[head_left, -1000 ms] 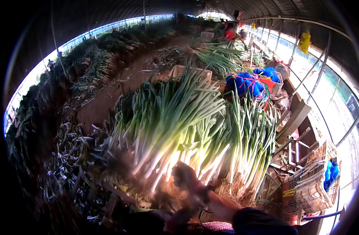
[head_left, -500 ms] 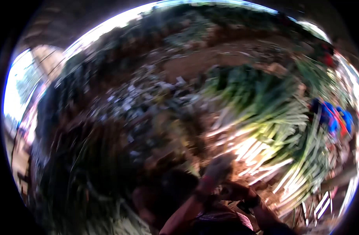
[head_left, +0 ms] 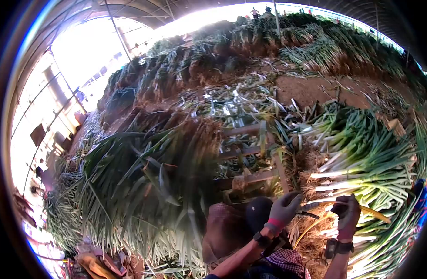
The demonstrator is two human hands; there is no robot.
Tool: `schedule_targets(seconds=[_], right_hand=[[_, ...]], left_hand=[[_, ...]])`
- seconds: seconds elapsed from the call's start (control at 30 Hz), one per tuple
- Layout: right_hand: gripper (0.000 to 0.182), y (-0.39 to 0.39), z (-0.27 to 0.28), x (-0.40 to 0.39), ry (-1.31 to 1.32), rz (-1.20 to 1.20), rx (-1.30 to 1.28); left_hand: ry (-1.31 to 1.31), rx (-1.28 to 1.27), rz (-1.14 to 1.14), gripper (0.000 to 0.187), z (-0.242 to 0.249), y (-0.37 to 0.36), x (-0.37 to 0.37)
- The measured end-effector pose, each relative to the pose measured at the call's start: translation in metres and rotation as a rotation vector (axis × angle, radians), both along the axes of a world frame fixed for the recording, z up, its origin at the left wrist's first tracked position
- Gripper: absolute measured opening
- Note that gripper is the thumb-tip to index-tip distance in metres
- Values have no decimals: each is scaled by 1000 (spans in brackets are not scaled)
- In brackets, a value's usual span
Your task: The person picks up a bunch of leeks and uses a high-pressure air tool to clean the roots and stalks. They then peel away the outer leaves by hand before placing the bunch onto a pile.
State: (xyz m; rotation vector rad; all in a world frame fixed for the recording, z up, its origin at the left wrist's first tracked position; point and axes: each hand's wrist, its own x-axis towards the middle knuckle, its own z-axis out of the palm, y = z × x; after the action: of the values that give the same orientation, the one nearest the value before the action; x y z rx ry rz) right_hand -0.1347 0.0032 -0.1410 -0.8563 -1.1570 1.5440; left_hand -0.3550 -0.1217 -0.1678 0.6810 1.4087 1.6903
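My left hand [head_left: 286,208], in a grey glove with a pink cuff, is closed on the near end of a thin yellowing leek [head_left: 374,213]. My right hand [head_left: 347,215], gloved too, grips the same leek farther along, its yellow leaf sticking out to the right. Below the left fingers is a short dark strip [head_left: 310,215] that I cannot make out. Many leeks [head_left: 343,174] lie beside and beyond my hands, white stems and brown roots [head_left: 311,235] facing me. A dark watch [head_left: 262,239] is on my left wrist and a dark band device [head_left: 338,248] on my right.
On the left stands a big pile of untrimmed leeks [head_left: 143,172]. A wooden frame [head_left: 253,179] with leaf scraps lies ahead. Further piles [head_left: 208,60] line the back, with people [head_left: 254,12] far off. A blue cloth item [head_left: 423,201] is at the right edge.
The view has swung to the right and sharpened from blur. My hands, close together before, are now apart with the yellowing leek stretched between them.
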Motion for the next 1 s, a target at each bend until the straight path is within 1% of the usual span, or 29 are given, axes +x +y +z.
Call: schedule_targets(seconds=[0.03,0.07,0.1,0.17,0.2,0.23,0.3,0.33,0.37,0.4,0.43,0.47,0.5,0.57,0.6,0.67,0.7,0.73,0.77,0.8,0.83,0.87,0.9,0.93,0.97,1.0], right_hand=[[45,2,17,-2,106,10,-20],[46,-8,30,-9,257,44,-2],[44,-14,33,-16,312,25,-23],[40,-40,49,-33,362,96,-5],[38,-49,50,-38,379,164,-25],[37,-59,55,-43,372,227,-12],[36,-77,55,-50,390,256,66],[35,-76,47,-48,374,332,88],[37,-80,42,-46,400,355,99],[39,-85,42,-44,411,396,93],[40,-87,43,-40,415,428,90],[41,-89,47,-35,400,481,148],[39,-93,45,-31,464,458,108],[38,-85,50,-15,459,563,200],[38,-87,71,-12,501,704,205],[38,-69,38,7,485,600,171],[37,-67,37,8,486,558,153],[37,-67,36,9,483,560,152],[36,-67,35,10,427,465,10],[35,-69,37,10,363,362,-130],[35,-69,36,9,345,346,-130],[41,-68,32,8,192,401,-297],[49,-70,28,13,31,432,-475],[51,-77,22,17,-64,500,-523],[53,-86,19,18,-156,564,-577],[53,-95,24,18,-243,706,-498]], left_hand=[[-89,-28,32,38,-7,-9,-5],[-237,3,-47,40,-14,-17,-8],[-233,7,-30,40,-1,-25,-9],[-398,-215,-162,57,34,-39,-5],[-498,-206,-194,62,29,-42,-6],[-491,-201,-174,62,31,-44,-9],[-836,75,-224,67,36,-56,-17],[-929,159,-335,61,8,-52,-23],[-985,247,-475,55,-23,-51,-26],[-918,116,-389,53,-10,-63,-26],[-860,-16,-309,51,14,-69,-15],[-837,-236,-65,47,52,-69,4],[-874,-187,-31,45,59,-69,13],[-979,123,-132,43,14,-60,15],[-976,126,-129,43,13,-57,13],[-808,214,-140,36,14,-55,8],[-810,217,-138,36,14,-53,3],[-767,271,-67,31,16,-50,-3],[-725,321,3,26,16,-49,-10],[-726,367,22,16,23,-58,-21],[-641,343,121,16,26,-61,-30],[-558,255,264,20,48,-67,-30],[-527,281,304,23,53,-72,-35],[-466,180,302,24,58,-86,-44],[-369,231,337,20,59,-92,-49],[-359,206,381,20,54,-96,-52]])
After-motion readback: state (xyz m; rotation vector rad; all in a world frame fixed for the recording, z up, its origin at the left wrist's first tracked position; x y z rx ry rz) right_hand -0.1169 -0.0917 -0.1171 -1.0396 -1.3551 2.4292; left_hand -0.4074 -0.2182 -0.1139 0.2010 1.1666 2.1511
